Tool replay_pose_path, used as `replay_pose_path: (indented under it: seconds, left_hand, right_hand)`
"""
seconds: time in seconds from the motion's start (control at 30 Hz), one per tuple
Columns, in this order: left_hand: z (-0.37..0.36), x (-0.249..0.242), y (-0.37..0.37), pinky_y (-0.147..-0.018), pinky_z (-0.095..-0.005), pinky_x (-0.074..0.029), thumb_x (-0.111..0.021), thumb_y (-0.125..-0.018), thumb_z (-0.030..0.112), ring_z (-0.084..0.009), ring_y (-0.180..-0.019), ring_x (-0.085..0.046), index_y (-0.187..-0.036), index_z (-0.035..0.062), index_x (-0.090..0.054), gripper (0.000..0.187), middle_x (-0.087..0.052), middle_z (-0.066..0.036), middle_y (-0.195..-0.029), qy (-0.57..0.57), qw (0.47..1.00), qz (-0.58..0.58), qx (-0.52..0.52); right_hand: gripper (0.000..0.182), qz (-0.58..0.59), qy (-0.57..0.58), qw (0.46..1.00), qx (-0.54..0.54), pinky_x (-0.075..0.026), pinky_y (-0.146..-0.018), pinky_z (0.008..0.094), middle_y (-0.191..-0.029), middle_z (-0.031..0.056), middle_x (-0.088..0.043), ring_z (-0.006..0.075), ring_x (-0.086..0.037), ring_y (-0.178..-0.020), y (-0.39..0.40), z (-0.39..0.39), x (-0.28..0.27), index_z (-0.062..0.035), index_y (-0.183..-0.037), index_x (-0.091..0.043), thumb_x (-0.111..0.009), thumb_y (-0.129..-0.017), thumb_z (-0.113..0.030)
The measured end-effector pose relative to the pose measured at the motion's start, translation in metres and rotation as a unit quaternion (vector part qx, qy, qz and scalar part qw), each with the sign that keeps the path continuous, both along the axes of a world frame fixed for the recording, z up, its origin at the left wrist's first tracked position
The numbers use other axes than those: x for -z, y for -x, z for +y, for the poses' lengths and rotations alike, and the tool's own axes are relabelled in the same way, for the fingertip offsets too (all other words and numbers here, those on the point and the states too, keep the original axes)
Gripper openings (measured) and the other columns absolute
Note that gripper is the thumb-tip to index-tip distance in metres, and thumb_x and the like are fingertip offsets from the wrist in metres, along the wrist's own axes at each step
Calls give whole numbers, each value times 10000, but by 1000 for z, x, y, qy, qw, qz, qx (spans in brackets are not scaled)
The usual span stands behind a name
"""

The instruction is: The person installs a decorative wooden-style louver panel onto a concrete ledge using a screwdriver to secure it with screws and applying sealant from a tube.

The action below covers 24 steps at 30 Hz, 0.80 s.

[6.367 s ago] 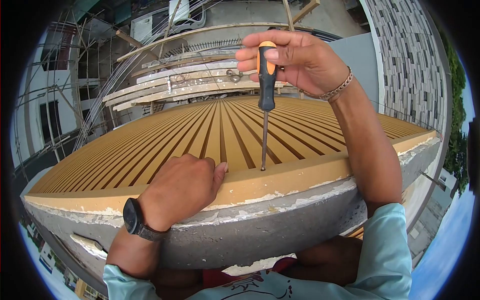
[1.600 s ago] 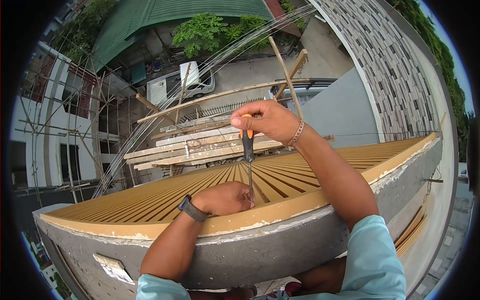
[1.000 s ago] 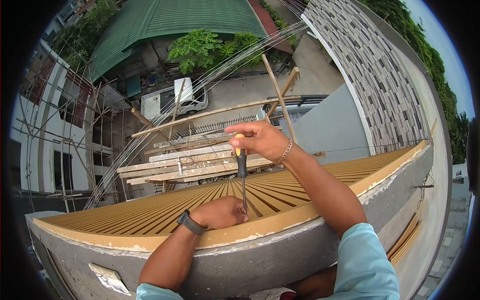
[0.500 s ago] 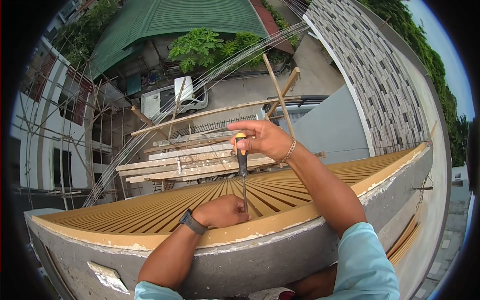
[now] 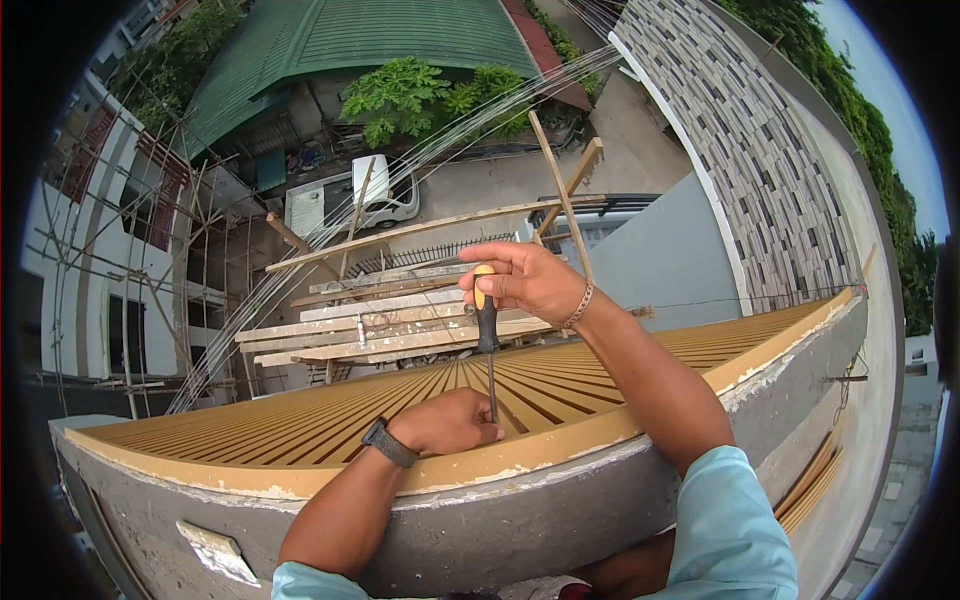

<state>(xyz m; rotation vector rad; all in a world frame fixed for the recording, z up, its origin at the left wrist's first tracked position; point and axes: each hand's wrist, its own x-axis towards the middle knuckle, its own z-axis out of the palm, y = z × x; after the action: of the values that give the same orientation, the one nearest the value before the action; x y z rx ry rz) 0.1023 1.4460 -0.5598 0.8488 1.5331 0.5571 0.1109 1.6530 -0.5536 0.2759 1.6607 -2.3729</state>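
Screwdriver [image 5: 487,332] with orange and black handle stands almost upright above the yellow-brown rim [image 5: 580,438] of a slatted panel [image 5: 330,425], near the middle of the view. Its handle is at the top, and its thin metal shaft goes down to the rim. The right hand [image 5: 530,283] holds the handle near its upper end, with the thumb in front of it and the forefinger stretched out over the top. On this wrist is a chain bracelet [image 5: 579,305].

The left hand [image 5: 450,422] rests on the panel at the rim, with its fingers curled and narrow, close beside the lower end of the shaft. I cannot tell if these fingers hold the shaft or some small thing, because the tip is partly hidden there. A dark watch [image 5: 388,442] is on the left wrist.

Along the near side of the rim runs a grey concrete wall [image 5: 520,530], and pale chipped patches show where both meet. The dark gaps between the slats spread like a fan toward the person. Beyond the panel, lower down, lie long wooden planks [image 5: 300,333], and farther away a white vehicle [image 5: 395,205] is near a green roof [image 5: 350,45].
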Motion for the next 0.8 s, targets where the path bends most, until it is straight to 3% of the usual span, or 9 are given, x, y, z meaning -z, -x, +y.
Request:
replay_pose_path:
  seconds: [0.13,0.2,0.33,0.43,0.5,0.53,0.63,0.7,0.8]
  left_hand:
    - [1,0,0,-628,-335,-465,-626,-854,277,-192,-661,-581,-891,3,-653,277,-640,-119,-728,7,1000,1,3]
    - [0,-2,0,-614,-333,-464,-632,-852,299,-195,-651,-580,-876,4,-658,297,-638,-126,-722,-17,1000,20,3]
    - [1,-3,-2,-586,-346,-447,-625,-824,259,-216,-608,-577,-813,-19,-647,279,-620,-136,-658,-19,999,14,-21]
    - [1,-1,-1,-594,-344,-455,-628,-820,248,-221,-610,-582,-831,-16,-653,266,-624,-140,-666,9,999,39,1]
    - [-4,11,-2,-614,-338,-463,-633,-816,228,-214,-633,-592,-834,-16,-652,245,-629,-135,-677,-59,998,3,-15]
    - [-4,12,-2,-614,-338,-463,-633,-816,228,-214,-633,-592,-834,-16,-652,245,-629,-135,-677,-59,998,3,-15]
    - [-3,7,-2,-633,-334,-468,-641,-811,211,-204,-658,-599,-835,-16,-651,228,-634,-124,-690,-80,996,-24,-35]
    - [-1,3,1,-676,-298,-474,-645,-822,183,-167,-715,-600,-917,2,-658,205,-657,-97,-777,-24,999,-36,-10]
    - [-3,11,-2,-663,-297,-468,-649,-824,188,-158,-703,-590,-914,5,-661,205,-656,-87,-764,1,999,-23,-26]
  right_hand:
    - [406,-45,-11,999,-12,-499,-730,246,-864,19,-611,96,-590,-784,5,0,-1,17,-1138,-581,-704,-827,-213]
    - [413,-20,-217,974,-57,-514,-780,262,-912,39,-632,114,-612,-837,6,-5,-7,4,-1184,-550,-671,-853,-210]
    - [390,-26,-237,969,-64,-519,-798,279,-941,51,-642,125,-621,-873,4,-3,-4,-2,-1166,-546,-646,-871,-237]
    - [387,-4,-108,994,-18,-518,-752,266,-909,36,-635,117,-619,-862,2,-1,10,-2,-1139,-557,-657,-863,-254]
    - [397,-17,41,999,-17,-521,-723,262,-893,33,-632,116,-620,-854,4,0,14,-2,-1153,-554,-673,-851,-231]
    - [397,-17,42,999,-16,-521,-723,262,-893,33,-632,116,-620,-854,5,1,14,-2,-1153,-554,-673,-851,-231]
    - [377,-41,-27,999,-11,-525,-742,277,-919,50,-630,128,-622,-873,6,-4,-2,5,-1168,-546,-652,-865,-191]
    - [343,-25,-307,949,-71,-520,-773,281,-948,60,-623,140,-623,-903,5,-9,-16,11,-1175,-544,-618,-884,-156]
    - [356,-21,-260,964,-58,-520,-786,278,-992,65,-618,152,-621,-931,4,-3,-10,13,-1205,-524,-602,-890,-134]
